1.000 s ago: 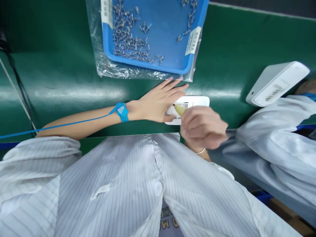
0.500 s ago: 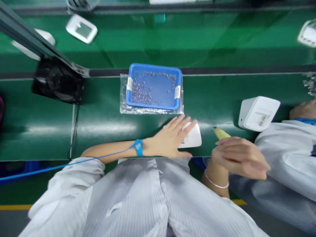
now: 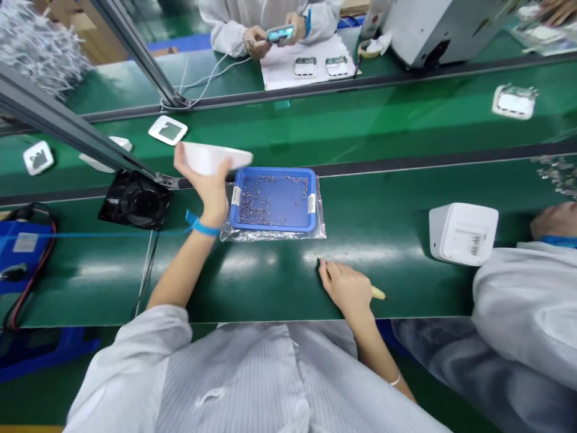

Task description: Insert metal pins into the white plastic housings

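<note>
My left hand (image 3: 210, 186) reaches up and left, its fingers closed around a white plastic casing (image 3: 216, 158), blurred by motion. The casing is lifted beside the far rail, over the edge of the green conveyor strip. My right hand (image 3: 349, 288) rests low over the green bench, wrapped around a yellow-handled screwdriver (image 3: 378, 293). Its yellow end sticks out to the right of the fist, a dark end shows at the fingertips, and the middle is hidden. Between the hands and farther back, a blue tray (image 3: 291, 224) of small screws lies on a clear plastic bag (image 3: 252, 236).
A white box-shaped device (image 3: 473, 231) stands at right near a co-worker's sleeve (image 3: 527, 294). A black fan (image 3: 135, 201) and a metal post (image 3: 85, 102) are at left. White casings, including a square frame (image 3: 167, 130), lie on the conveyor. Another person's hands (image 3: 256, 41) work opposite.
My left hand has gone from lying flat on a white casing at the bench edge to holding one up at the far left. My right hand has lowered and moved left with the screwdriver.
</note>
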A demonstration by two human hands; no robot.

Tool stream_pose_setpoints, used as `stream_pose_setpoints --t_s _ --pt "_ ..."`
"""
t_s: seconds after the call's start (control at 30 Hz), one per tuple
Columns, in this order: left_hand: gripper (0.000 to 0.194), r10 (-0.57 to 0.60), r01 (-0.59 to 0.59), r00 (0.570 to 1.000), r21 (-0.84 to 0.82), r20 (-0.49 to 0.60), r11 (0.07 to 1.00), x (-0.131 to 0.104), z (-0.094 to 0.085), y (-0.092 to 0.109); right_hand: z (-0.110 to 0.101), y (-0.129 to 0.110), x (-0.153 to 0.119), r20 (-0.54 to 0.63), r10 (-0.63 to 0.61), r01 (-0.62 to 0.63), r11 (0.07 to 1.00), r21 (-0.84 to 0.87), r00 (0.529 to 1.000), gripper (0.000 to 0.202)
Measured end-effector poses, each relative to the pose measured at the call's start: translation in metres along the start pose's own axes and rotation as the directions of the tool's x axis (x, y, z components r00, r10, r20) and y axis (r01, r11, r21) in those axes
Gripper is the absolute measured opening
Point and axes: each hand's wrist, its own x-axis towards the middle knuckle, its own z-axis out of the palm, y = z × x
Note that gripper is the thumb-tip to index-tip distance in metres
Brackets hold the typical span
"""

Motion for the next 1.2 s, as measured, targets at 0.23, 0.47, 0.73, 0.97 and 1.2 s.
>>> stream_pose_setpoints --t_s 0.23,0.47,0.73,0.97,1.2 --pt "0.044 -0.277 0.236 0.953 0.281 0.118 0.930 0.080 0.031 -0.041 0.005 -0.004 0.018 0.053 -0.009 0.003 0.994 0.112 0.999 0.039" --pt "0.039 0.155 -0.283 0.897 0.268 0.414 0.921 0.010 0.011 -0.001 0.003 -0.008 0.019 0.016 0.031 -0.032 0.995 0.094 0.999 0.040" --pt "0.022 0.091 -0.295 0.861 0.346 0.500 0.890 0.002 0.026 -0.011 0.005 -0.007 0.021 0.113 0.061 -0.077 0.987 0.143 0.992 0.043" --pt "0.041 0.167 -0.347 0.812 0.231 0.560 0.909 0.007 0.020 -0.008 -0.004 -0.011 0.023 0.206 0.045 -0.086 0.977 0.195 0.977 0.044" --pt "0.019 0.389 -0.459 0.768 0.015 0.509 0.888 -0.052 -0.013 0.049 -0.022 0.093 0.015 -0.032 0.633 -0.634 0.772 -0.048 0.773 0.032"
